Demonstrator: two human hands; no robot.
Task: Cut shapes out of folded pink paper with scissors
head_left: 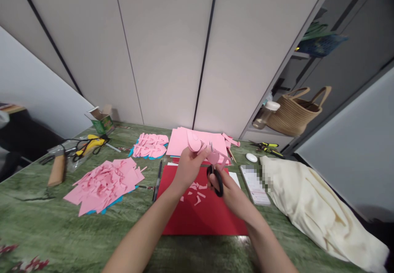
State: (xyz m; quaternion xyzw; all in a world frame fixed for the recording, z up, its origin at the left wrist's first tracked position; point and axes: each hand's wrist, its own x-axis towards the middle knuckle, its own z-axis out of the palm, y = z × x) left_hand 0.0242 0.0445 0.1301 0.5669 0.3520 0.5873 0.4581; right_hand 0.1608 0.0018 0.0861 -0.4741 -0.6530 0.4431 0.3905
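My left hand [191, 164] pinches a piece of pink paper [194, 141] with a rounded outline, raised over a red sheet [203, 219]. In my right hand [226, 184] is a pair of scissors with black handles [219, 182]; the blades point away from me and meet the paper near a rounded part and a narrow strip. Small pink scraps [195, 191] lie on the red sheet below. Behind my hands rests a stack of pink sheets [177, 141]. How far the blades are apart is hard to make out.
Left are a heap of pink offcuts [106, 182], cut pink shapes [150, 145], a pen [157, 180], a yellow-handled tool [92, 143] and a green box [103, 121]. Right are a phone [255, 184], a white mouse [251, 157], pliers [269, 147] and cream cloth [308, 199]. Cabinet panels stand behind.
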